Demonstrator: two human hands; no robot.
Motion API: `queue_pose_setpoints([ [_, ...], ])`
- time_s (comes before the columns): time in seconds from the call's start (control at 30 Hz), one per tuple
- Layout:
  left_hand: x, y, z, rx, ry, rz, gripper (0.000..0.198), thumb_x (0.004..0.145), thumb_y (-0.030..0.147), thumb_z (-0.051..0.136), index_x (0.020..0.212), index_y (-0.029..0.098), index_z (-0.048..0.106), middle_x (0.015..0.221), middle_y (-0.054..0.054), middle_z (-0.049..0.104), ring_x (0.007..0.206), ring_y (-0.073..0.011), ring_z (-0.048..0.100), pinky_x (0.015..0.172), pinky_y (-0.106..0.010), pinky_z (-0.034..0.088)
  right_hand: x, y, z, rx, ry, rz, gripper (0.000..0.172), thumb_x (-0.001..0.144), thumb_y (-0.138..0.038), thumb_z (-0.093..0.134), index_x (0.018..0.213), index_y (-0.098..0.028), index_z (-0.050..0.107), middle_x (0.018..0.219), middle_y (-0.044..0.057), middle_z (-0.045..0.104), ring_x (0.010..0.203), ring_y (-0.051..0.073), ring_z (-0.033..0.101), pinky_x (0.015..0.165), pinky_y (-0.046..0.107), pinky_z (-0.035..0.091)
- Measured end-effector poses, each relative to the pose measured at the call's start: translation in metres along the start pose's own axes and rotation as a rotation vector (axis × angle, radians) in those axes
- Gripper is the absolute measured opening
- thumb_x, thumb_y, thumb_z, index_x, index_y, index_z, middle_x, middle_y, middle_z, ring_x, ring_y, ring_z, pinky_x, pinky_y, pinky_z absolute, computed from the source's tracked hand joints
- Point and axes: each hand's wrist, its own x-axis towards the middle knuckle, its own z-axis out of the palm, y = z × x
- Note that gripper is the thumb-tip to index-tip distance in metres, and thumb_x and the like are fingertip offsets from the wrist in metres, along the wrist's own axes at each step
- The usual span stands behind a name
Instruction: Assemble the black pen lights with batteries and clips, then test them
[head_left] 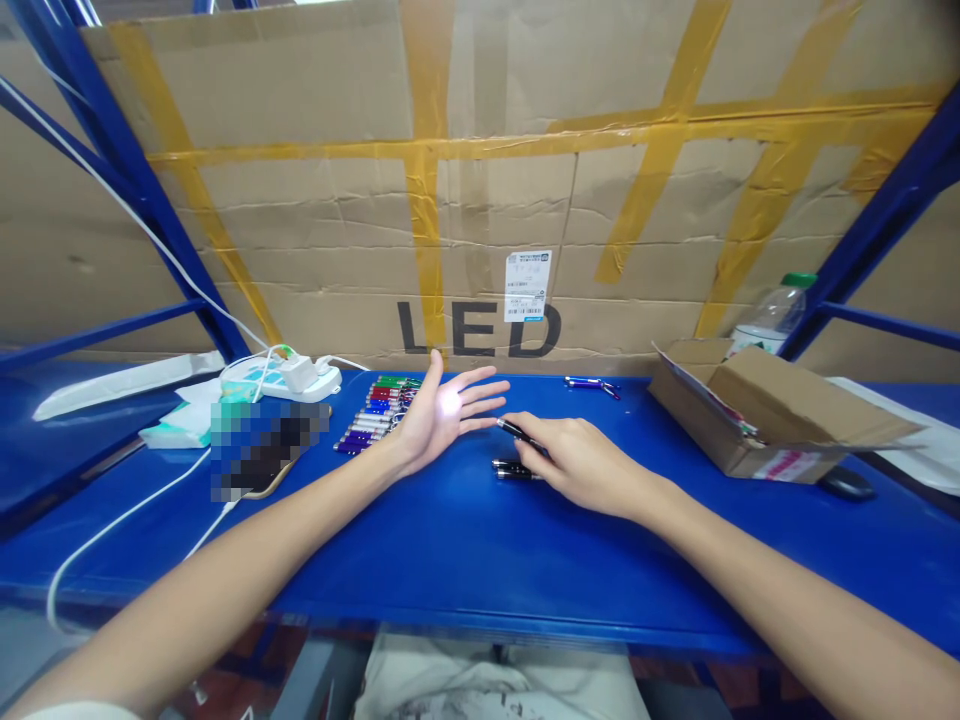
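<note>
My right hand [581, 465] grips a small black penlight [523, 434], its tip aimed at my other palm. A bright white spot of light falls on that palm. My left hand [448, 412] is held up with the fingers spread and holds nothing. Under my right hand lie more black penlights [512, 469], partly hidden by it. Left of my left hand, several coloured penlights [373, 418] in green, red, blue, silver and purple lie in a stacked row. A single purple penlight [591, 384] with a short strap lies farther back.
An open cardboard box [739, 420] stands at the right, with a dark mouse [847, 484] beside it and a plastic bottle [776, 312] behind. At the left are a phone [277, 455], a power strip [311, 378] and white cables. A large taped cardboard sheet [337, 230] closes the back.
</note>
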Motion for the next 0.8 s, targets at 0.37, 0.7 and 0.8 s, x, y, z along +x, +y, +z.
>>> queue_pose_setpoints([
  [0.37, -0.0001, -0.0013, -0.0005, 0.005, -0.016, -0.002, 0.089, 0.103, 0.08, 0.022, 0.154, 0.016, 0.057, 0.159, -0.02, 0.058, 0.15, -0.0404, 0.051, 0.124, -0.059, 0.038, -0.0001, -0.0007, 0.0018, -0.028, -0.063, -0.018, 0.03, 0.114, -0.028, 0.042, 0.133, -0.02, 0.062, 0.116, 0.012, 0.079, 0.099, 0.028, 0.076, 0.082, 0.033, 0.047],
  [0.7, -0.0001, -0.001, -0.0006, 0.013, -0.028, -0.006, 0.088, 0.102, 0.082, 0.022, 0.152, 0.019, 0.059, 0.158, -0.018, 0.059, 0.149, -0.039, 0.053, 0.123, -0.056, 0.039, -0.001, -0.0001, 0.0012, -0.02, -0.042, -0.002, 0.03, 0.113, -0.029, 0.041, 0.138, -0.021, 0.056, 0.111, 0.01, 0.08, 0.094, 0.027, 0.076, 0.078, 0.032, 0.046],
  [0.8, -0.0001, -0.001, -0.0003, 0.015, -0.027, -0.002, 0.089, 0.103, 0.081, 0.02, 0.152, 0.018, 0.059, 0.158, -0.019, 0.059, 0.148, -0.0387, 0.053, 0.122, -0.055, 0.039, -0.0008, -0.0007, 0.0007, 0.004, -0.024, 0.052, 0.028, 0.114, -0.032, 0.04, 0.137, -0.019, 0.05, 0.103, 0.009, 0.079, 0.086, 0.026, 0.074, 0.071, 0.032, 0.044],
])
